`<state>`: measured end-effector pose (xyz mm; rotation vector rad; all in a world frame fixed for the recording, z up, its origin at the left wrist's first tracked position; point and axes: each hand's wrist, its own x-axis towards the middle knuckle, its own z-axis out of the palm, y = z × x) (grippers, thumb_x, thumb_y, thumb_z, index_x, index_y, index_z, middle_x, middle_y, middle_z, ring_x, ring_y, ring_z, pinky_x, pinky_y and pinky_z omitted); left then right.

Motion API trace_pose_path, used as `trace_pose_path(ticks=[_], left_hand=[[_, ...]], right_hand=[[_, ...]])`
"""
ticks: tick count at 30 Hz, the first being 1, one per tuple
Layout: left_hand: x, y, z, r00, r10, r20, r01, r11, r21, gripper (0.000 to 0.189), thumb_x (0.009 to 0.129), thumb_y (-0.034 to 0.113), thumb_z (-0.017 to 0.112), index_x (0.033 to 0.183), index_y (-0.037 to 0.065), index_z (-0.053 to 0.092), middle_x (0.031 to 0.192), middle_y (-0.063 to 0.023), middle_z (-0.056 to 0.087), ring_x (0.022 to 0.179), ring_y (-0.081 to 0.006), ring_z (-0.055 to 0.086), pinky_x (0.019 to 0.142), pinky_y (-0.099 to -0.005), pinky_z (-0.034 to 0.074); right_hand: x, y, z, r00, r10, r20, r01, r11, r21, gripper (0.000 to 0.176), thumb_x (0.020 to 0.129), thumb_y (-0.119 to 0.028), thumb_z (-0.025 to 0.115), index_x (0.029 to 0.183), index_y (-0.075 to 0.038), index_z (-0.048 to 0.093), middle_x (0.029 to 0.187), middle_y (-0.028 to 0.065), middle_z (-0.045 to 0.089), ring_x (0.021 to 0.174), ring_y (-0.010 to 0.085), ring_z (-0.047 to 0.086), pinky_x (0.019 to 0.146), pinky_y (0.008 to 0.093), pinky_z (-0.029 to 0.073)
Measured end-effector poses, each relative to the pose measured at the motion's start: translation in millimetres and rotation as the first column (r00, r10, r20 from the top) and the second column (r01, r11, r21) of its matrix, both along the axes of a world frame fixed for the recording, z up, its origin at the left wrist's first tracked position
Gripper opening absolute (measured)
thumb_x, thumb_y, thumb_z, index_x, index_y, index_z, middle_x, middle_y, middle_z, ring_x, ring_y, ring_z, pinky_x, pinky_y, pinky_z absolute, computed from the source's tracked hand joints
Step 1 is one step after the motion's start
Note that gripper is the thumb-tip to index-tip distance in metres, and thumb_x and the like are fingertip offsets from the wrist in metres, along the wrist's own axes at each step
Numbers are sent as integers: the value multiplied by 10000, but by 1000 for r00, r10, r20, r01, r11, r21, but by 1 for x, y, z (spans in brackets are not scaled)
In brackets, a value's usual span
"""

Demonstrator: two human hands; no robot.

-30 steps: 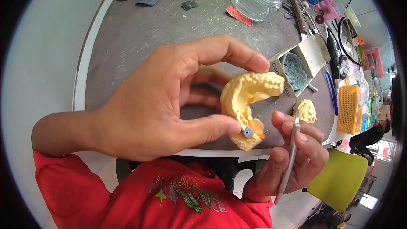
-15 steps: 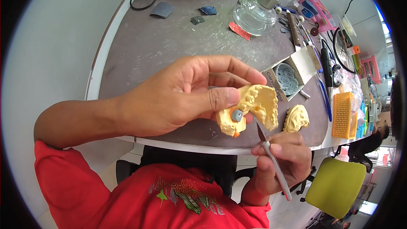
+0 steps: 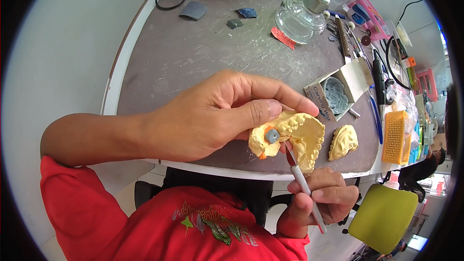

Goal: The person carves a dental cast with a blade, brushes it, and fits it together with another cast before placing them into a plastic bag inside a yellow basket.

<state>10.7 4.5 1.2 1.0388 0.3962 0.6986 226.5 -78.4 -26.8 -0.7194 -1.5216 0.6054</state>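
A yellow dental cast (image 3: 311, 133) is held in my left hand (image 3: 227, 116), thumb on top and fingers behind it. One tooth on it carries a grey wax crown (image 3: 272, 136) with a small hole, and orange material shows beside it. My right hand (image 3: 324, 195) grips a craft knife (image 3: 304, 183) by its knurled metal handle, pen-fashion. The blade's tip is at the cast's inner edge, just right of the grey crown. A second, smaller yellow cast (image 3: 344, 141) lies on the table to the right.
An open carving wax box (image 3: 333, 94) with grey wax stands behind the casts. Farther back are a glass bottle (image 3: 300, 19), a red strip (image 3: 283, 37) and several dark wax pieces (image 3: 194, 10). Tools, a handpiece (image 3: 378, 79) and a yellow basket (image 3: 395, 137) line the right side.
The cast has turned and dropped slightly in my left hand. The knife blade has shifted left, closer to the grey crown. The whole view has moved a little.
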Motion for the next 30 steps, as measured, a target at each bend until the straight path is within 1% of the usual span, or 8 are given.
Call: trace_pose_path(ticks=[4,8,11,15,26,30], left_hand=[[0,-1,0,1000,7,-3,-7,1000,0,404,1035,206,425,1312,-82,490,1230,-149,605,1074,-159,623,913,-288,522],[0,0,0,1000,-2,-27,4,999,53,407,1038,210,414,1304,-86,495,1223,-147,610,1082,-153,617,910,-283,520],[1,-1,-1,1000,6,-25,-5,998,62,407,1039,209,409,1304,-88,494,1222,-145,612,1094,-151,611,915,-280,513],[1,-1,-1,1000,-1,-23,2,999,53,406,1039,206,409,1304,-89,494,1230,-144,608,1109,-152,605,932,-279,500],[-1,-1,0,1000,-8,-9,9,999,39,411,1040,214,410,1304,-91,490,1229,-144,606,1103,-143,605,929,-272,500],[0,-1,0,999,1,-33,2,998,64,413,1041,218,407,1303,-90,491,1218,-141,611,1086,-135,609,915,-269,508]], right_hand=[[-1,2,1,999,29,29,-30,999,14,335,671,-21,864,867,-25,592,707,105,650,596,188,648,497,281,514],[3,1,3,996,38,76,-38,999,-10,366,657,-51,884,878,-34,593,701,88,643,589,187,646,495,280,511],[4,0,2,997,50,56,-49,999,-13,378,652,-65,891,886,-39,596,694,77,640,580,186,645,496,280,511],[3,2,2,995,66,78,-66,998,0,377,652,-66,891,888,-43,598,687,73,636,569,180,641,490,279,509],[2,1,0,995,-10,98,9,1000,8,373,650,-42,886,888,-43,599,679,69,631,556,171,636,471,278,496],[2,3,1,996,26,83,-29,999,27,377,646,-31,885,896,-38,603,689,76,632,558,172,634,471,277,492]])
